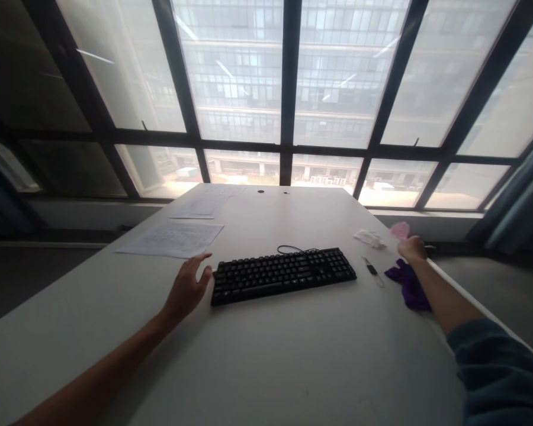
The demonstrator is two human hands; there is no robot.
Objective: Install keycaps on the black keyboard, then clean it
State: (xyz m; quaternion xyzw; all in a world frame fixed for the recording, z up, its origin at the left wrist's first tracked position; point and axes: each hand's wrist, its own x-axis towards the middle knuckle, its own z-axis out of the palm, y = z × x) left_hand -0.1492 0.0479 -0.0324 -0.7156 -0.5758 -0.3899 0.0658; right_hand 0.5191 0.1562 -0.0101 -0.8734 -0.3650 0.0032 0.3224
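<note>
A black keyboard (284,275) lies in the middle of the white table, its cable looping behind it. Just off its left end is my left hand (189,287), thumb and fingers apart, holding nothing I can see. Over by the table's right edge, my right hand (413,248) is closed around a thing with a rounded pink head (400,230). A pale end pokes out on the other side of that fist; its exact kind is unclear. Beneath the right wrist lies a crumpled purple cloth (411,287), partly hidden by the forearm.
Between keyboard and cloth lies a small slim tool with a black middle (372,269). Behind it is a crumpled white piece (368,238), tissue or plastic. Printed papers (173,238) spread at the left. A dark round disc (260,191) sits near the far edge, before tall windows.
</note>
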